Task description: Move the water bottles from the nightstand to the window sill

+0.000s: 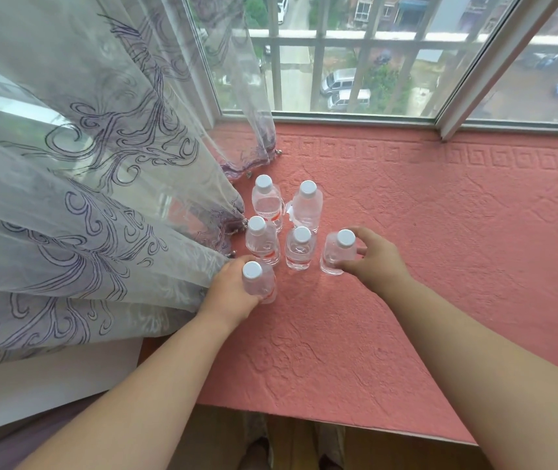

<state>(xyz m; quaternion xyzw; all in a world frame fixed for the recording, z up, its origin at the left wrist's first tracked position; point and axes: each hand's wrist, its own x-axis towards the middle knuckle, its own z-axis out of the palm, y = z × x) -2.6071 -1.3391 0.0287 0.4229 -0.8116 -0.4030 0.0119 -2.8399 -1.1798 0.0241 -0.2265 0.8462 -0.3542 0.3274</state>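
Six capped water bottles (279,228) stand upright, clustered on the pink window sill (406,232) beside the sheer curtain (84,198); left hand (233,293) fingers grip the nearest, right hand (377,257) fingers grip the rightmost.

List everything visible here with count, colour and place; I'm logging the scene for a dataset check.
Clear plastic water bottles with white caps: six, upright, clustered on the sill beside the curtain; two are in the hands.
Pink textured window sill: one, spans the middle and right.
Sheer white curtain with purple swirl embroidery: one, hangs at left, hem on the sill.
White-framed glass window: one, at top, with bars outside.
Parked vans: two, pale, on the street below.
Left hand: grips the nearest bottle by the curtain.
Right hand: grips the rightmost bottle.
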